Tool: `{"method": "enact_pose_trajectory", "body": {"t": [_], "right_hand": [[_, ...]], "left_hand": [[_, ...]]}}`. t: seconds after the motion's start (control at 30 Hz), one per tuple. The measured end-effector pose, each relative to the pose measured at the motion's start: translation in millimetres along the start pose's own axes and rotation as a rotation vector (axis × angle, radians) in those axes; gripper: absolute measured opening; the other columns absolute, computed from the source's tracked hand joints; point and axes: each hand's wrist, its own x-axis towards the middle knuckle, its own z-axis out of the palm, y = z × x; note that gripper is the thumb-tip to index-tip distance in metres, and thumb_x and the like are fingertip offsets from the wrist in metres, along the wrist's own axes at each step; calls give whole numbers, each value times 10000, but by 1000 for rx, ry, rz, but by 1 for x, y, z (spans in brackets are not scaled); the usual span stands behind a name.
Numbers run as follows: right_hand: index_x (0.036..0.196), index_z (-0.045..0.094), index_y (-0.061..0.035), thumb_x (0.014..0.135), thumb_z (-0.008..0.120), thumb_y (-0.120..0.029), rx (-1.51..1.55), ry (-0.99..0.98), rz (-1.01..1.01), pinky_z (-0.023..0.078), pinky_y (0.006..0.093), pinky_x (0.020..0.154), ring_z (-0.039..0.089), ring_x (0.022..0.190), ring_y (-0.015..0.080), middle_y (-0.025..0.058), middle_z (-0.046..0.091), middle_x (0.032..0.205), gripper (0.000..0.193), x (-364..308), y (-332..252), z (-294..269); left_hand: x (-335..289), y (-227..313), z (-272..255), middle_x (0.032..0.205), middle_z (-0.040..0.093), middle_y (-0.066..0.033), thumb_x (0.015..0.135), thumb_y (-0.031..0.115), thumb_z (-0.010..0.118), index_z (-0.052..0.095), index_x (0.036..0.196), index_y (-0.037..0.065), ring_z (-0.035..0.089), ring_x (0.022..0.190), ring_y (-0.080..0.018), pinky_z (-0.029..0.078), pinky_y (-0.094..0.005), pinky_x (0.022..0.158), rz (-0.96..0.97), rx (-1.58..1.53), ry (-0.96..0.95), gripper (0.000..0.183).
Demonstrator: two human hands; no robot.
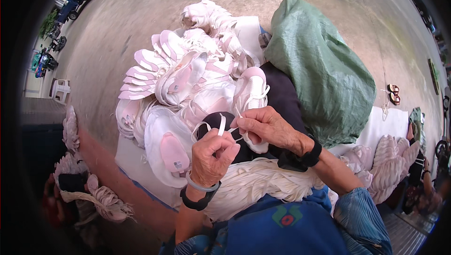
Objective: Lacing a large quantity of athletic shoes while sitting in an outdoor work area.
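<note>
A white shoe upper (pixel 251 88) with pink trim lies before me, partly covered by my right hand. My right hand (pixel 272 125) is closed, its thumb and forefinger pinching a thin white lace near the upper. Just to the left, my left hand (pixel 212 156) is also closed, and a flat white shoelace (pixel 222 124) sticks up from its fingers. Black cloth (pixel 281 83) shows around the upper. Across my lap rests a thick bundle of white laces (pixel 268 180). Beyond my hands, white and pink shoe uppers (pixel 188 74) are heaped, some fanned out in a row.
A large green sack (pixel 324 71) stands at the right of the heap. White sheeting (pixel 129 156) lies under the pile. More bundled uppers (pixel 387 165) and another person's arm (pixel 426 177) are at the right. Brown sandals (pixel 394 94) and a white stool (pixel 60 89) stand farther off.
</note>
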Motion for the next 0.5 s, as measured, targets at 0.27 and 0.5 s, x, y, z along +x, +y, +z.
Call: {"method": "enact_pose_trajectory", "body": {"t": [0.27,0.5], "right_hand": [[1067,664,4,981,534,-222,317,-127,40,350,184,478,430,511,40,-20,548,661,275,-7,22,10],[1006,653,8,973,550,-252,387,-198,21,332,187,468,424,505,26,-35,509,627,282,-9,14,9]], "left_hand": [[-17,7,18,764,634,-81,789,107,702,613,747,-11,486,538,-110,377,-244,479,-6,-28,-91,154],[-35,9,25,798,656,-100,778,109,703,623,751,-4,550,571,-172,423,-280,511,9,21,-169,141]]}}
